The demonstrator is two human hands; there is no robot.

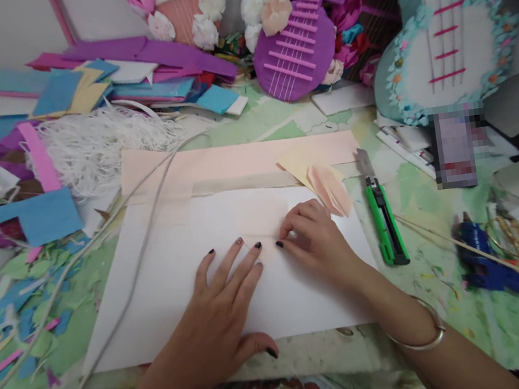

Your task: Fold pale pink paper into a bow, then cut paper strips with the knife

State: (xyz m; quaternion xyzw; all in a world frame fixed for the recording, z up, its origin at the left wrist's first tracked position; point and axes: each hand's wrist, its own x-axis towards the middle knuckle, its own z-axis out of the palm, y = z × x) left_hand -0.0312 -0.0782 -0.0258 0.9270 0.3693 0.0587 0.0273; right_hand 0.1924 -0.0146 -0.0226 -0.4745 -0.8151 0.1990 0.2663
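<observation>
Thin pale-peach paper (262, 215) lies on the white rectangular sheet (303, 307); I see the left hand (229, 307) spread wide, the right hand (319, 241) drawn narrow (whether gripping anything, I cannot tell).

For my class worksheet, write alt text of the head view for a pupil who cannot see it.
A person's left hand spreads over white paper, the right hand beside it with fingers bent. A green utility knife lies by the paper's right edge; coloured paper pieces and a purple stringed-instrument model sit at the back.
</observation>
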